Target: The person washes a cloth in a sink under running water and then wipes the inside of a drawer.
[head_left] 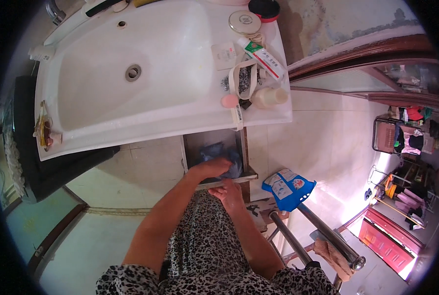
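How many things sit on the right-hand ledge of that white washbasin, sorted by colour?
White or cream: 4 – round cream-lidded tin, square white soap dish, white toothpaste tube with green end, lying cream plastic bottle
Red: 1 – round red-rimmed lid
Pink: 1 – small pink round object
Beige: 1 – looped fabric strap
Total: 7
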### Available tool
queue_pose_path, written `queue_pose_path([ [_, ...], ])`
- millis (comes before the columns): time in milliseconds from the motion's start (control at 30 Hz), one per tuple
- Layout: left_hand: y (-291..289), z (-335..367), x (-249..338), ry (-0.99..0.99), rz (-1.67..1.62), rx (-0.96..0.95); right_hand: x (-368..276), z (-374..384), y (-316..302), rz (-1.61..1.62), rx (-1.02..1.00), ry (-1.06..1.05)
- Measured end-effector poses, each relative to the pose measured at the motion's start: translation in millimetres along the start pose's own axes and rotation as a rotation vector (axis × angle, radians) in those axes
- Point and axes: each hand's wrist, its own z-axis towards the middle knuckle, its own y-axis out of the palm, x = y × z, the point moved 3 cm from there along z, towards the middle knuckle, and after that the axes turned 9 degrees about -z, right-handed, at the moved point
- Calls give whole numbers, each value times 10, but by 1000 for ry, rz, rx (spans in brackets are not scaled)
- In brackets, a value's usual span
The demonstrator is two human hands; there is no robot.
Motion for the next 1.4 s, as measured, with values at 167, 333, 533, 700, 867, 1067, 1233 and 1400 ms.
queue_pose_path([
  [167,-349,-1280,233,126,-600,171,-77,-1,75,-64,-25,30],
  [333,-616,-2258,922,8,-609,365,-127,-275,120,-405,-113,276],
  [533,-213,-2113,1020,65,-965,647,-421,-420,252,-566,-270,183],
  [700,152,-1660,1022,223,-1298,681,-766,-392,609,-138,-262,154],
  [867,243,-1528,917,262,-1505,776,-1032,-445,560,-393,-303,16],
  [1067,352,-1616,513,73,-1233,991,-1431,-489,402,-489,48,-144],
  [1233,407,-1678,49,-54,-293,1650,-1313,-315,643,-1146,-121,-403],
  [1400,402,-1459,-104,-95,-216,1757,-537,465,1158,-2016,-606,-682],
])
